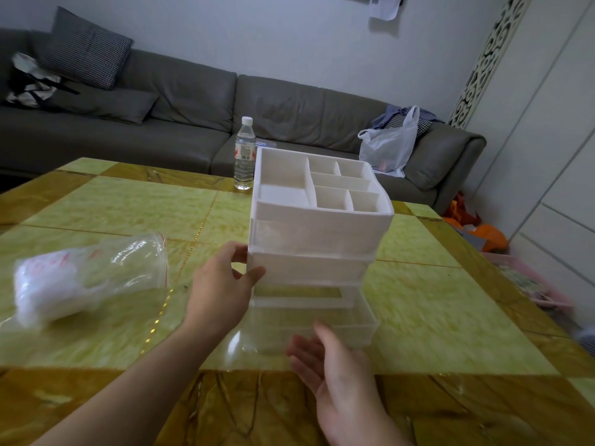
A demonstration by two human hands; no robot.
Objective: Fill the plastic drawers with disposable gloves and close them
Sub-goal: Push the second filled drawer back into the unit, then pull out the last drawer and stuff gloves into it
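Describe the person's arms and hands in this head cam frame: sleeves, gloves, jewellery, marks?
Both forearms are bare as far as the frame shows, with no sleeve edge in view. The left hand and right hand wear no gloves. No rings, watch, bands or markings are visible. Slight motion blur softens the fine detail.

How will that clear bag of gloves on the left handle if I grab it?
The bag of gloves looks floppy: its film is wrinkled and slumped. Probably light, holding only thin plastic. Its glossy surface may slip.
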